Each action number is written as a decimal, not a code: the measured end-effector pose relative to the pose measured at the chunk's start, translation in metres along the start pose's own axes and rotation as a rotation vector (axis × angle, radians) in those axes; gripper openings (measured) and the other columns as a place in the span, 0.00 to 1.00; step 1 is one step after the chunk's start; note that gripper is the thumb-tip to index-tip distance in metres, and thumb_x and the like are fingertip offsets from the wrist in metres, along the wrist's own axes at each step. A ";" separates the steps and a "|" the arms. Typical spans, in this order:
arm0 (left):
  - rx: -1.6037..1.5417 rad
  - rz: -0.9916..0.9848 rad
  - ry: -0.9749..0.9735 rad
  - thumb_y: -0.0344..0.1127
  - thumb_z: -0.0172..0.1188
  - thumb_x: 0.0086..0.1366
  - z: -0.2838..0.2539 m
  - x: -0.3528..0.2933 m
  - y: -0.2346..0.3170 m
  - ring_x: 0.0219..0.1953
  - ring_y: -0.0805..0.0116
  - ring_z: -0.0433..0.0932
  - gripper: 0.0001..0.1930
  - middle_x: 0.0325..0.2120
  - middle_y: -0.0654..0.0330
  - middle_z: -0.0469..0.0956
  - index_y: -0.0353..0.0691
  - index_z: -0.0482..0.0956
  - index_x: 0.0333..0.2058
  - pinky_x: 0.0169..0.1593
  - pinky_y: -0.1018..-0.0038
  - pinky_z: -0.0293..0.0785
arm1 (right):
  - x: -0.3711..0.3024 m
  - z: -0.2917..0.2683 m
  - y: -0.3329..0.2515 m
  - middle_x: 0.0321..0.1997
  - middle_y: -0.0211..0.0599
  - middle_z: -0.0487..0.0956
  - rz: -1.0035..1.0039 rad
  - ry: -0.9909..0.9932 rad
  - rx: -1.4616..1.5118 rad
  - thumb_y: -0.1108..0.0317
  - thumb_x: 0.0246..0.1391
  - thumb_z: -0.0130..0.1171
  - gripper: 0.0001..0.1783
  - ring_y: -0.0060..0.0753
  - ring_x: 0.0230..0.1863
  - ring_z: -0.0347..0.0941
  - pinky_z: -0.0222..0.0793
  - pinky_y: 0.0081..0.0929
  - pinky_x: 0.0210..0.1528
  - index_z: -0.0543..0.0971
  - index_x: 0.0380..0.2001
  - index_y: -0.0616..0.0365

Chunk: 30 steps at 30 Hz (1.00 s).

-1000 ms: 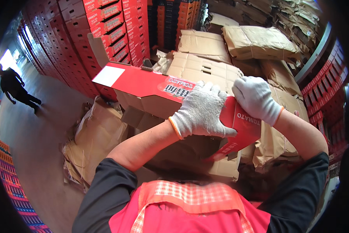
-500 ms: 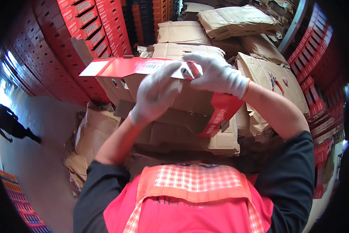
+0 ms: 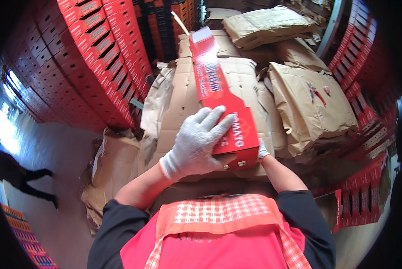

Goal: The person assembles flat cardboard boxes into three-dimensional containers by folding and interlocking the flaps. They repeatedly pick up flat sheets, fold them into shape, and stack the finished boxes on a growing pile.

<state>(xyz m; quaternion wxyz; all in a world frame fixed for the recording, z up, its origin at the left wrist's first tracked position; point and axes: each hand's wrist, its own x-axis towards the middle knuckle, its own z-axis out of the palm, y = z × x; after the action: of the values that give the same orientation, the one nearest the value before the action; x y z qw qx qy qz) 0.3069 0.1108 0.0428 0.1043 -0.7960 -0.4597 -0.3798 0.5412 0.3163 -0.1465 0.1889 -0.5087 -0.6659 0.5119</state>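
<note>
The left hand (image 3: 196,143), in a grey knit glove with an orange cuff, lay spread flat over the near end of a long red cardboard box blank (image 3: 221,98), fingers pressed onto its printed top face and gripping it. The right hand (image 3: 262,151), gloved the same way, was mostly hidden behind the box's near right corner; only a little of the glove showed there, touching the carton's edge, and how firmly it gripped could not be told. The folded red carton ran away from the person, its far end raised and tilted up toward the top of the view, over a stack of flattened brown cardboard sheets (image 3: 183,89) lying beneath it. Just to the right sat bundles wrapped in brown paper (image 3: 308,103), one with small red marks on top. To the left rose a tall wall of stacked red crates (image 3: 98,58), and more red cartons (image 3: 357,201) stood at the lower right. On the floor far left another person (image 3: 17,175) in dark clothing was seen. The wearer had a red apron (image 3: 219,233) with checked trim over dark sleeves.
</note>
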 end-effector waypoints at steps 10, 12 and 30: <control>-0.254 0.122 0.392 0.51 0.74 0.47 0.081 0.067 0.027 0.52 0.41 0.77 0.52 0.55 0.41 0.73 0.28 0.59 0.65 0.53 0.55 0.74 | -0.085 -0.086 -0.193 0.44 0.40 0.78 -1.152 0.454 -0.176 0.66 0.60 0.54 0.11 0.35 0.44 0.75 0.73 0.31 0.45 0.77 0.42 0.60; -0.225 0.115 0.392 0.48 0.75 0.47 0.095 0.067 0.030 0.57 0.39 0.72 0.63 0.65 0.38 0.59 0.35 0.39 0.72 0.57 0.54 0.70 | -0.110 -0.080 -0.205 0.35 0.43 0.81 -1.063 0.123 -0.383 0.57 0.50 0.64 0.15 0.46 0.37 0.79 0.73 0.41 0.41 0.79 0.37 0.56; -1.252 -0.754 0.142 0.37 0.78 0.29 0.135 0.040 0.053 0.49 0.61 0.78 0.54 0.47 0.55 0.78 0.41 0.62 0.60 0.53 0.65 0.76 | -0.092 -0.047 -0.258 0.30 0.39 0.83 -0.869 -0.072 -0.914 0.62 0.40 0.60 0.11 0.47 0.35 0.80 0.73 0.42 0.39 0.81 0.29 0.55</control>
<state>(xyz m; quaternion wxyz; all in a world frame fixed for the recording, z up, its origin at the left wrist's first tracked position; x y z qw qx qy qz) 0.4299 0.1769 -0.0122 -0.4780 -0.4678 -0.3912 -0.6322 0.4908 0.2700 0.1225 0.1207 -0.2037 -0.9691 0.0690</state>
